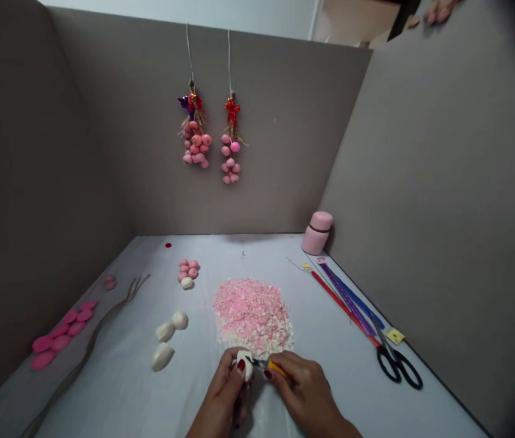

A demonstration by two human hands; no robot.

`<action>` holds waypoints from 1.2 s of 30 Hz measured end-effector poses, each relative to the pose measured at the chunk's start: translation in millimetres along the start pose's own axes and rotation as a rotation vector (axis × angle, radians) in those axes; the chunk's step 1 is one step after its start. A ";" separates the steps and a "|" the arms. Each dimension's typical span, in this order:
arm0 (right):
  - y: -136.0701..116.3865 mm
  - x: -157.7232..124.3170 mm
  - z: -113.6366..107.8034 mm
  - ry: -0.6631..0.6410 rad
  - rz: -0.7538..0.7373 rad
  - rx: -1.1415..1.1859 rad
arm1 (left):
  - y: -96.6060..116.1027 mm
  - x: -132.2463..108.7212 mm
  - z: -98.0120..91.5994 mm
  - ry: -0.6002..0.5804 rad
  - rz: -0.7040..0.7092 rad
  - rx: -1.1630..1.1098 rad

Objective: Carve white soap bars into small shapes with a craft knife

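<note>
At the front of the white table, my left hand [227,386] is closed around a small white soap-like lump [245,364]. My right hand [303,383] grips a craft knife [279,369] by its yellow-orange handle, and the dark blade reaches to the lump. Just beyond both hands spreads a heap of pink and white shavings [254,310]. Left of the hands lie a few larger white lumps [162,356]. Farther back sits a cluster of small pink balls [188,267] with a white one [187,283] in front.
Scissors [394,359] with black handles lie at right beside red, purple and blue ribbons [344,295]. A pink flask [317,233] stands at the back right. Flat pink pieces [60,336] and twine [91,347] lie at left. Pink-ball garlands [196,143] hang on the grey partition [280,170].
</note>
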State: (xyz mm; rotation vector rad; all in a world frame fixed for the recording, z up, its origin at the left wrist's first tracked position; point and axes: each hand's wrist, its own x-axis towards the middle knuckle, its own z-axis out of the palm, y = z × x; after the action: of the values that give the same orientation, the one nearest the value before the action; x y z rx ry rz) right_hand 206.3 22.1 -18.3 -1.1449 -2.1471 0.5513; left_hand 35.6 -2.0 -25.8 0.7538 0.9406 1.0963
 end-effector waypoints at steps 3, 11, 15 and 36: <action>0.9 -0.1 1.2 -0.001 0.017 0.004 | -0.3 0.5 -1.1 0.011 0.013 0.034; -3.2 0.6 2.0 0.035 0.036 -0.024 | 0.3 2.0 -2.6 0.016 0.003 0.042; -2.4 3.5 1.1 0.041 0.059 -0.037 | 3.0 0.5 -2.0 0.033 0.012 0.055; -10.4 0.3 1.8 0.095 -0.119 -0.006 | -2.6 1.2 0.5 -0.063 -0.064 -0.390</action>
State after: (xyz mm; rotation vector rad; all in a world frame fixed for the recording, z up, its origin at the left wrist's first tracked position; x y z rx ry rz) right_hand 198.9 16.6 -13.0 -1.0182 -2.1202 0.4282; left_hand 37.3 -1.7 -28.1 0.4317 0.6643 1.1484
